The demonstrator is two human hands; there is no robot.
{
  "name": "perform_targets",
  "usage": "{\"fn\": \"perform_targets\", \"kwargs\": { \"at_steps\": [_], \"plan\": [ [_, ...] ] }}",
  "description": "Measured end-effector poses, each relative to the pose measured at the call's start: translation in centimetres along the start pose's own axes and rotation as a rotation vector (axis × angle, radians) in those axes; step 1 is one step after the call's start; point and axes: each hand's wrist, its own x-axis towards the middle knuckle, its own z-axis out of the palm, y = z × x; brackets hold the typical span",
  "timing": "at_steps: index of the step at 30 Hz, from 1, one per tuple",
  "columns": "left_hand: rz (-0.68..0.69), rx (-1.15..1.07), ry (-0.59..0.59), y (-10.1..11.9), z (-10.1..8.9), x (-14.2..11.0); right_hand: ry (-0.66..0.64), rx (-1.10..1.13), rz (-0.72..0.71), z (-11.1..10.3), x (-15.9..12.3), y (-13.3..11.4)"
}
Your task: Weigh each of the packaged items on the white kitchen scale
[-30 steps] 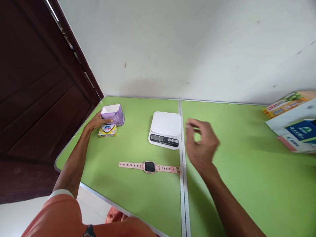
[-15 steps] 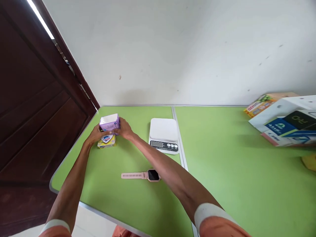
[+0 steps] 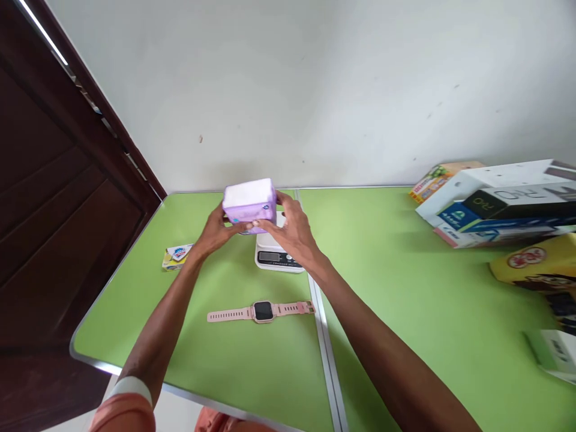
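both hands pinch a purple pack, held up by the scale.
the left hand [image 3: 218,231] grips the left end of the pack [image 3: 248,210] and the right hand [image 3: 294,231] its right end, thumbs nearly meeting along the near side; its pale top faces up. the pack hides part of the scale [image 3: 269,257] from view; whether they touch, i cannot tell. nearer the person, the watch [image 3: 263,311] lies flat, strap stretched out. a yellow box [image 3: 175,257] sits beyond the left forearm on the green table [image 3: 382,270]; stacked boxes [image 3: 499,198] stand far right.
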Motion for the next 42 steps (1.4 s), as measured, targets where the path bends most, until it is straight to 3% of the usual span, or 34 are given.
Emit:
{"fn": "perform_targets", "kwargs": {
  "at_steps": [4, 8, 17, 23, 28, 42],
  "plan": [
    [0.018, -0.002, -0.104, -1.1, 5.7, 1.1, 0.040, -0.067, 0.141, -4.5, -3.1, 2.8],
    [0.018, 0.033, -0.144, -1.7, 8.4, 1.2, 0.053, -0.101, 0.209, -5.6, -4.7, 5.1],
    [0.011, 0.081, -0.091, -3.3, 8.7, 0.6, 0.111, -0.084, 0.195, -4.7, -6.0, 7.0],
    [0.151, -0.024, 0.139, -6.7, 10.0, -1.8, 0.261, 0.029, 0.302, -5.1, -8.2, 8.6],
    [0.096, -0.054, 0.241, -7.9, 10.1, -2.3, 0.324, 0.148, 0.433, -5.4, -8.4, 8.7],
    [0.017, -0.034, 0.234, -8.0, 10.5, -2.6, 0.290, 0.133, 0.401, -5.2, -8.4, 8.1]
  ]
}}
